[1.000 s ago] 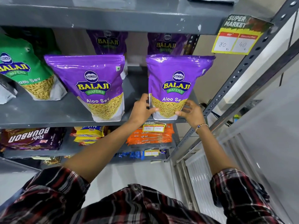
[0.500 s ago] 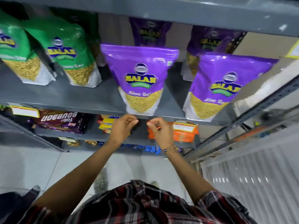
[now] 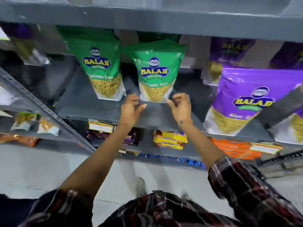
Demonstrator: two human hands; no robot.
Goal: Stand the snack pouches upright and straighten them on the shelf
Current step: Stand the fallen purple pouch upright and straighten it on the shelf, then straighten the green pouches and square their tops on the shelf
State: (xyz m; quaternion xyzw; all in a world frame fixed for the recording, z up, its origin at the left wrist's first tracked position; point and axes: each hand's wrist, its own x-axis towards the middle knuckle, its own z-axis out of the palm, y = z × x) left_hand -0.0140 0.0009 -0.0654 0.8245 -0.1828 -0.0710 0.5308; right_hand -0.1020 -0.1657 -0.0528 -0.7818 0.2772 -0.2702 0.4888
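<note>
Snack pouches line a grey metal shelf (image 3: 101, 110) at a supermarket rack, where we stand in a plaid shirt with both arms raised toward the display. Nearest us, our left hand (image 3: 131, 110) and right hand (image 3: 181, 108) hover just in front of the shelf edge, fingers loosely curled and spread, holding nothing; motion blur keeps us from saying whether any fingertip already touches film. Between the two hands, set a little back from the edge, stands the green pouch (image 3: 155, 74) we judge to be the one in hand, upright but turned slightly off square. Just beside it on the left stands a second green pouch (image 3: 102, 69), and to the right, nearer the edge, a purple pouch (image 3: 242, 102) leans forward. Further back, more purple and green packs sit in dim rows beneath the upper shelf board.

From here the risks look plain to us. A squeeze low on the base gusset could buckle it and tip the pouch forward off the edge. A push from one hand ahead of the other would twist it further, or knock its left neighbour, which stands close. The film looks slick, so a light pinch may slip.
</note>
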